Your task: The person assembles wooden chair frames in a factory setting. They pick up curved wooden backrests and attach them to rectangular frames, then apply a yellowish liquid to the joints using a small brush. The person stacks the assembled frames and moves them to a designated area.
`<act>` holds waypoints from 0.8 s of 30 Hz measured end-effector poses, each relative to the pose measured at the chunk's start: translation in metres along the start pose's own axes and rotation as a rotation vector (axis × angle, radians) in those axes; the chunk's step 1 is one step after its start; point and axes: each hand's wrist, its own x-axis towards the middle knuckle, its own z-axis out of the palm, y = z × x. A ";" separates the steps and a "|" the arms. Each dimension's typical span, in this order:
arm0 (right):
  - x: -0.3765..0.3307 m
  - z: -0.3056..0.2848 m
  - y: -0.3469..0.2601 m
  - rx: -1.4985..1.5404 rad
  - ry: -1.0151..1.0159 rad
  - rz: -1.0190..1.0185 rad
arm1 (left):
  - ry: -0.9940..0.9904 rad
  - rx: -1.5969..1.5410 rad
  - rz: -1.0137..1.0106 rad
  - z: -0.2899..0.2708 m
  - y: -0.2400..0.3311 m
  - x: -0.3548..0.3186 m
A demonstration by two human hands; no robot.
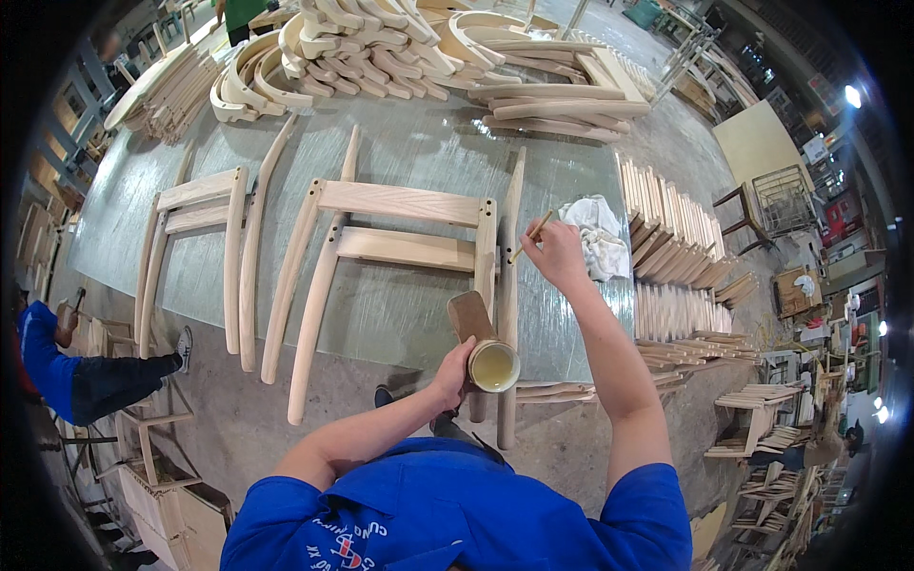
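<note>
In my left hand (453, 373) is a small round jar (494, 366) of pale yellow liquid, held upright near the table's front edge. A flat brown piece with a rounded end (467, 315) sticks out beside the jar; I cannot tell what it is. My right hand (557, 254) pinches a thin stick (531, 236), its lower tip at a dark hole in an upright wooden chair leg (509, 285). Left of that leg lies a pale wooden chair frame (400, 202) with two crosspieces. A second, similar frame (201, 190) lies farther left.
A crumpled white cloth (595, 238) lies right of my right hand on the metal-topped table (419, 124). Curved wooden parts (367, 48) are piled at the back. Stacked wooden strips (671, 228) stand off the right edge. A person in blue (57, 352) is at the left.
</note>
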 end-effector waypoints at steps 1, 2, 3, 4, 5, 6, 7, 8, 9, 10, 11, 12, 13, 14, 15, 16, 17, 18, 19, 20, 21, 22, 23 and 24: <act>0.000 0.000 0.000 0.003 0.002 0.001 | 0.004 0.005 -0.009 0.000 0.000 0.000; 0.001 0.001 0.000 0.006 0.003 0.003 | 0.007 0.006 -0.007 -0.001 0.000 0.000; 0.001 0.002 -0.001 0.005 0.006 0.001 | 0.011 0.007 -0.006 -0.001 0.000 0.000; 0.001 0.002 -0.001 0.004 0.008 -0.001 | 0.014 0.009 -0.004 -0.001 0.001 0.001; 0.001 0.003 -0.001 0.002 0.011 -0.003 | 0.016 0.009 -0.001 -0.001 0.001 0.001; 0.001 0.004 -0.001 0.006 0.009 0.002 | 0.017 0.008 0.003 -0.001 0.000 0.001; 0.001 0.005 -0.001 0.009 0.006 0.008 | 0.019 0.009 0.005 -0.001 0.000 0.001; 0.000 0.006 0.000 0.013 0.004 0.013 | 0.023 0.008 0.008 -0.001 0.000 0.001; 0.001 0.007 0.001 0.006 0.002 0.010 | 0.027 0.007 0.011 -0.001 0.000 0.001; 0.001 0.008 0.003 -0.001 0.000 0.009 | 0.030 0.007 0.012 -0.001 -0.001 0.001; 0.001 0.009 0.004 -0.009 -0.001 0.009 | 0.021 0.004 0.014 -0.001 -0.002 0.002; 0.001 0.010 0.006 -0.005 -0.001 0.018 | 0.013 0.001 0.016 -0.002 -0.002 0.003; 0.001 0.011 0.006 0.001 -0.001 0.023 | 0.007 -0.004 0.022 -0.003 -0.003 0.005; 0.002 0.012 0.006 0.007 0.000 0.028 | 0.010 -0.008 0.018 -0.005 -0.003 0.006; 0.003 0.013 0.005 0.021 0.020 0.030 | 0.014 -0.012 0.013 -0.007 -0.004 0.007; 0.003 0.014 0.007 0.033 0.042 0.037 | 0.016 -0.014 0.005 -0.007 -0.004 0.007; 0.003 0.015 0.009 0.045 0.064 0.044 | 0.007 -0.019 0.011 -0.007 -0.005 0.008; 0.003 0.016 0.011 0.053 0.077 0.047 | -0.001 -0.024 0.016 -0.006 -0.005 0.008; 0.004 0.016 0.012 0.063 0.090 0.049 | -0.008 -0.029 0.022 -0.006 -0.005 0.008; 0.005 0.016 0.013 0.073 0.104 0.051 | 0.003 -0.030 0.023 -0.006 -0.004 0.008; 0.006 0.017 0.014 0.074 0.116 0.053 | 0.013 -0.031 0.024 -0.005 -0.004 0.007; 0.007 0.018 0.016 0.074 0.130 0.057 | 0.021 -0.030 0.026 -0.005 -0.004 0.007; 0.007 0.019 0.018 0.073 0.144 0.060 | 0.025 -0.026 0.022 -0.005 -0.004 0.007; 0.008 0.020 0.019 0.077 0.142 0.071 | 0.028 -0.022 0.019 -0.006 -0.004 0.007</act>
